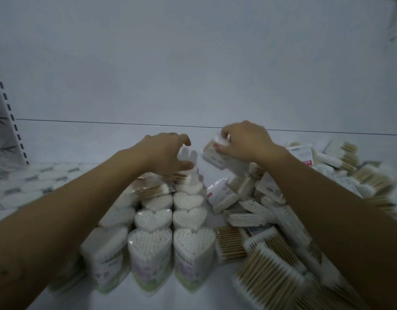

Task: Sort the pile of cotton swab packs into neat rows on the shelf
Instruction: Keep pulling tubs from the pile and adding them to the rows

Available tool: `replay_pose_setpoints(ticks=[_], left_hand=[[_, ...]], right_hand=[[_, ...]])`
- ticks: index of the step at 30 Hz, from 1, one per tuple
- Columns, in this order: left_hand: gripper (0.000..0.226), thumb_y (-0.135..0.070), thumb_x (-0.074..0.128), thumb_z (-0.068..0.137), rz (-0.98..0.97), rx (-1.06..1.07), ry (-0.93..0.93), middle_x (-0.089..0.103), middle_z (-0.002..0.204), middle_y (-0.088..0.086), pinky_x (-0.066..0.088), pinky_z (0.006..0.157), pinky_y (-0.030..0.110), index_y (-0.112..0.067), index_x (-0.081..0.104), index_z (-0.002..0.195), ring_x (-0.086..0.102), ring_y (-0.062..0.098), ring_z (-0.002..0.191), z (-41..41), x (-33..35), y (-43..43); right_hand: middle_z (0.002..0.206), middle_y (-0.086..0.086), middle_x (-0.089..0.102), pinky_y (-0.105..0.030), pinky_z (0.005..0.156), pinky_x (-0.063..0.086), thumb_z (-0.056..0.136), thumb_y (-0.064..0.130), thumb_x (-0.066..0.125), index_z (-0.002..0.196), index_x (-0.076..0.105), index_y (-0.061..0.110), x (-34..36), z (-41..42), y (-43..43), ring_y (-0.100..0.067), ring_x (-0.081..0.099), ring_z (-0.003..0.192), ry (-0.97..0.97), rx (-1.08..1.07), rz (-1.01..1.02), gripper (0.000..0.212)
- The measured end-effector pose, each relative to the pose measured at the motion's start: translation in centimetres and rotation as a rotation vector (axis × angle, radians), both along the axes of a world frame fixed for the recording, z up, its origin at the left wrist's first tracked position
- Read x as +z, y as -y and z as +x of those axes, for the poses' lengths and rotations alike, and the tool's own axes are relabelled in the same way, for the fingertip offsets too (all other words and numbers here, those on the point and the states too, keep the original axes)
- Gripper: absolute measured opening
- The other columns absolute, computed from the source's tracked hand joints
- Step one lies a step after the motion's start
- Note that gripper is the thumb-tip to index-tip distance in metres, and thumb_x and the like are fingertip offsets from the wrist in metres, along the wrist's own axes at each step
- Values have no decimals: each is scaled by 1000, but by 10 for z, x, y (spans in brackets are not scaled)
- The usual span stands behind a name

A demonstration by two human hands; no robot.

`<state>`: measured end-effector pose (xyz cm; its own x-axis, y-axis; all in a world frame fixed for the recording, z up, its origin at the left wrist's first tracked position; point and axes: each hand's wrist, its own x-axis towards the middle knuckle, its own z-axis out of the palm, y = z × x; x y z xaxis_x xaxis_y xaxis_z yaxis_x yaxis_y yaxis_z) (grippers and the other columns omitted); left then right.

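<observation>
At shelf (103,144) rear: left hand (166,153) curls round white pack (189,155), seemingly heart-shaped; right hand (245,142) pinches boxed pack (213,153).

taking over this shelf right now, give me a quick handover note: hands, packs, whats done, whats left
Hands: the left grip holds a tall white pack at the far end of the rows. The right grip pinches a rectangular pack above the pile.
Things: heart-shaped packs stand in rows at the centre of the shelf. The loose pile lies to the right.
Done: several rows of heart packs.
Left: place both held packs, then sort the pile.
</observation>
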<state>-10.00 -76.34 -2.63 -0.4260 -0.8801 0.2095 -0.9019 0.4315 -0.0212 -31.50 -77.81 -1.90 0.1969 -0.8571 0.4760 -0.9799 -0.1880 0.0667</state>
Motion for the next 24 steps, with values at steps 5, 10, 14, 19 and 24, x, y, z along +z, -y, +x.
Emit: replay_pose_setpoints(ticks=[5, 10, 14, 19, 24], left_hand=[[60, -50, 60, 89, -26, 86, -93, 50, 140, -2, 41, 103, 42, -26, 39, 141, 51, 22, 122, 22, 13, 5], [73, -58, 66, 81, -20, 121, -109, 44, 143, 0, 39, 105, 43, -27, 38, 142, 47, 23, 126, 32, 9, -4], [68, -60, 62, 83, -28, 79, -76, 46, 141, -1, 40, 104, 43, -29, 40, 140, 48, 22, 125, 18, 5, -10], [61, -61, 58, 85, 11, -21, 30, 49, 137, -4, 40, 101, 41, -32, 43, 136, 47, 20, 124, -20, -2, -19], [71, -64, 62, 81, 162, -54, 174, 52, 137, -4, 42, 99, 38, -30, 41, 140, 50, 21, 122, -68, -9, -16]], right_hand=[[103, 1, 65, -29, 71, 37, 85, 57, 63, 109, 63, 22, 2, 54, -5, -22, 59, 97, 110, 125, -77, 43], [126, 1, 59, -24, 87, 41, 82, 47, 73, 135, 56, 24, -12, 69, -5, -11, 55, 105, 148, 378, 408, 60], [128, 4, 60, -22, 86, 38, 87, 37, 68, 133, 56, 27, 12, 26, -13, -10, 57, 104, 145, 292, 296, 49], [119, 9, 56, -26, 86, 44, 79, 46, 76, 133, 54, 29, 5, -10, -41, -8, 50, 102, -141, 102, 489, 60], [134, 2, 53, -32, 96, 36, 87, 40, 65, 137, 48, 30, -5, -33, -49, -20, 49, 118, -363, -24, 365, 54]])
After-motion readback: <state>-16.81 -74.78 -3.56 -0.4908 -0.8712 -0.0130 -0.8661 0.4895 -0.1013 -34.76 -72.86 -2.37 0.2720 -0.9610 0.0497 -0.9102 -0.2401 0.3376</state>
